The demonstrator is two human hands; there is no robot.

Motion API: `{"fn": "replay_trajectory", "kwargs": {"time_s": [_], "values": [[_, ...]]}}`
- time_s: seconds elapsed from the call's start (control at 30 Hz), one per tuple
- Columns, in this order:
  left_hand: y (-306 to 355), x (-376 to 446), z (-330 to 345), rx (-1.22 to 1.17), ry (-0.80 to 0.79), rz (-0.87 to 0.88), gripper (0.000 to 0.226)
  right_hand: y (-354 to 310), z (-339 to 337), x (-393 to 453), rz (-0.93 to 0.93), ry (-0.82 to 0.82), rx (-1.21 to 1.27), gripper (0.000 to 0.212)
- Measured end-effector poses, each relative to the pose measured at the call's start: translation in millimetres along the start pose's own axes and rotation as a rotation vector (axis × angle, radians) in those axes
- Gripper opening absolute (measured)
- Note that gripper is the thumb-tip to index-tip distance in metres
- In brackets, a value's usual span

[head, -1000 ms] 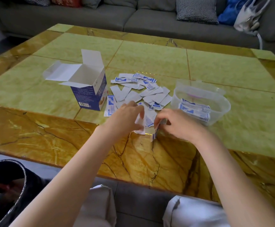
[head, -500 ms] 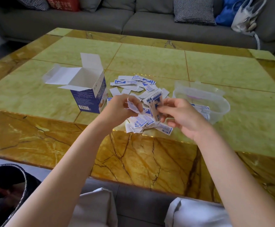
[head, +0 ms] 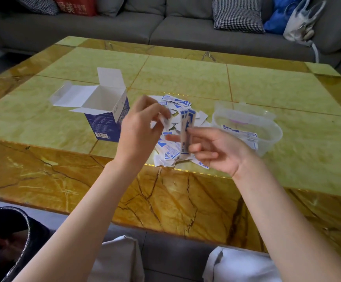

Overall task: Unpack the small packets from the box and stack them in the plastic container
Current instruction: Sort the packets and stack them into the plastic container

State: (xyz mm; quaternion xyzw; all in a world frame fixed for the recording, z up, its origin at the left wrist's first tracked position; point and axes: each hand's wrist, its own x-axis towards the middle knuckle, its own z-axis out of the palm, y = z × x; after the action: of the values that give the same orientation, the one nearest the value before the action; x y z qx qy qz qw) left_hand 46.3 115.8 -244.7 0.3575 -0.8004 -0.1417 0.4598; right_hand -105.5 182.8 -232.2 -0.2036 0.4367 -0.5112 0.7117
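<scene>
Squaring the bundle comes first: from the head view, our right hand [head: 212, 148] pinches an upright sheaf of packets [head: 186, 135] above the loose pile [head: 170, 152] on the table [head: 186, 78]. Our left hand [head: 141, 127] pinches one blurred packet, which we should slide flush against the sheaf before we lower everything flat into the plastic container [head: 271, 131], beside the open box [head: 106, 117].

Blurred left hand [head: 143, 127] (packet unclear)
</scene>
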Motion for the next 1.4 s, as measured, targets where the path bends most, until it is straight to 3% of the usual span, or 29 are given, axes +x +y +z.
{"fn": "replay_trajectory", "kwargs": {"time_s": [0.1, 0.27, 0.37, 0.43, 0.5, 0.53, 0.63, 0.7, 0.83, 1.03, 1.1, 1.23, 1.4], "values": [[0, -5, 8, 0.114, -0.129, 0.217, 0.012, 5, 7, 6, 0.010, -0.008, 0.125, 0.017], [-2, -5, 3, 0.032, -0.218, 0.192, 0.039, 5, 5, 15, -0.248, 0.284, -0.009, 0.014], [-20, -6, 4, 0.086, -0.334, 0.025, 0.052, 3, 5, 14, -0.347, 0.435, -0.376, 0.013], [-34, -7, 8, 0.356, -0.604, -0.027, 0.055, 3, 4, 13, -0.334, 0.509, -0.663, 0.021], [-39, -9, 13, 0.509, -0.809, -0.041, 0.049, 5, 3, 15, -0.320, 0.504, -0.861, 0.019], [-39, -9, 15, 0.521, -0.834, -0.060, 0.044, 6, 1, 15, -0.318, 0.499, -0.950, 0.016], [-37, -4, 11, 0.494, -0.764, -0.072, 0.029, 5, -3, 15, -0.268, 0.452, -1.190, 0.009], [-36, -2, 8, 0.468, -0.758, -0.038, 0.024, 4, -2, 14, -0.186, 0.346, -1.319, 0.016], [-27, -5, 10, 0.437, -0.852, -0.027, 0.037, 3, 4, 10, -0.064, 0.173, -1.606, 0.025], [-21, -6, 9, 0.388, -0.824, -0.113, 0.034, 24, 16, 18, -0.103, 0.198, -1.905, 0.023], [-21, -5, 6, 0.315, -0.815, -0.160, 0.032, 28, 18, 21, -0.187, 0.230, -1.907, 0.019], [-22, -2, -6, 0.149, -0.735, -0.237, 0.019, 21, 10, 24, -0.335, 0.330, -1.506, 0.004], [-19, 2, -9, 0.003, -0.589, -0.316, 0.020, 7, 4, 22, -0.426, 0.450, -1.248, 0.019]]}}
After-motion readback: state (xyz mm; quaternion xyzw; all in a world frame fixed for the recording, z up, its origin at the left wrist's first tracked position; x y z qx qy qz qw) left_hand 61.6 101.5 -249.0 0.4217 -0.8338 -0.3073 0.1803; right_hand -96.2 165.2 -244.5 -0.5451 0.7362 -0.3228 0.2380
